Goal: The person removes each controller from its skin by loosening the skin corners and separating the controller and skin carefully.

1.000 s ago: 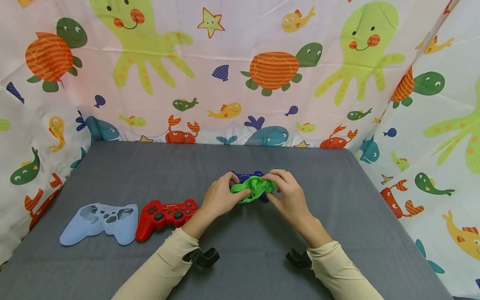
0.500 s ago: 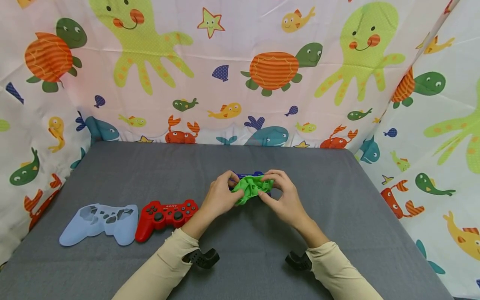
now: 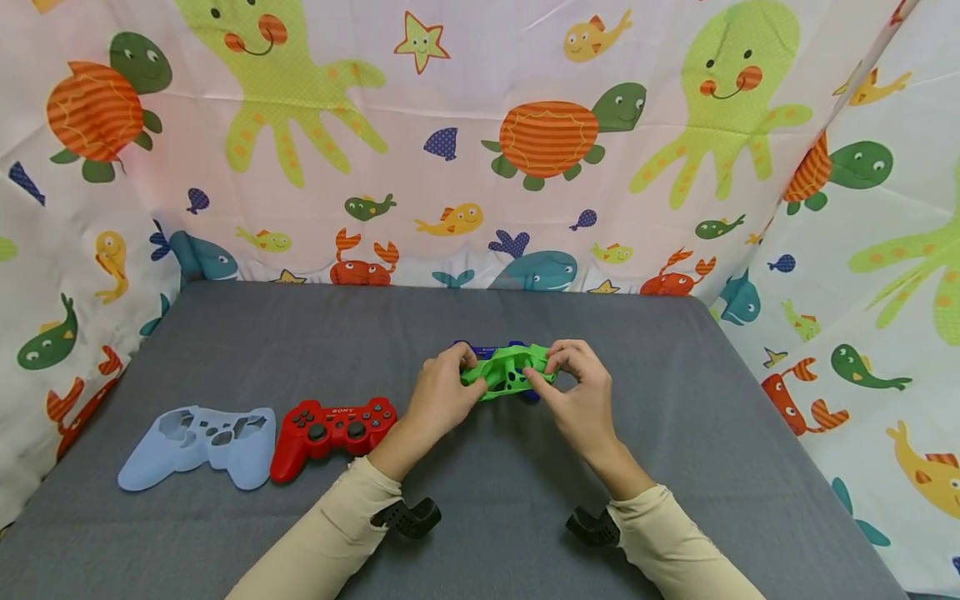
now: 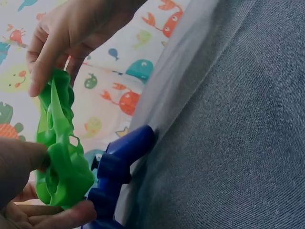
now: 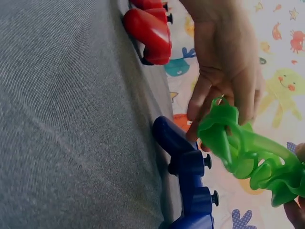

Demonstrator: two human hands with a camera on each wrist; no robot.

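Observation:
Both hands hold a soft green controller cover, stretched and creased between them, with button holes showing in it. At its left end my left hand [image 3: 438, 396] pinches it between thumb and fingers; my right hand [image 3: 583, 400] pinches the other end. The cover [image 3: 504, 379] overlaps a blue game controller [image 3: 487, 352] in the head view, hiding most of it. Seen from the left wrist, the green cover [image 4: 62, 152] is raised above the cloth, apart from the blue controller [image 4: 114, 167], which rests on the table. Its thumbsticks show in the right wrist view.
To the left on the grey cloth-covered table [image 3: 480, 533] lies a red game controller [image 3: 333, 433], close to the left forearm. Beside it is a pale blue controller cover [image 3: 202, 442]. A printed curtain [image 3: 465, 117] with sea animals stands behind the table.
The green cover was bunched up, then lay turned between the fingers; now it is drawn out wider. My right hand has shifted slightly right and the blue controller's lower right part shows again.

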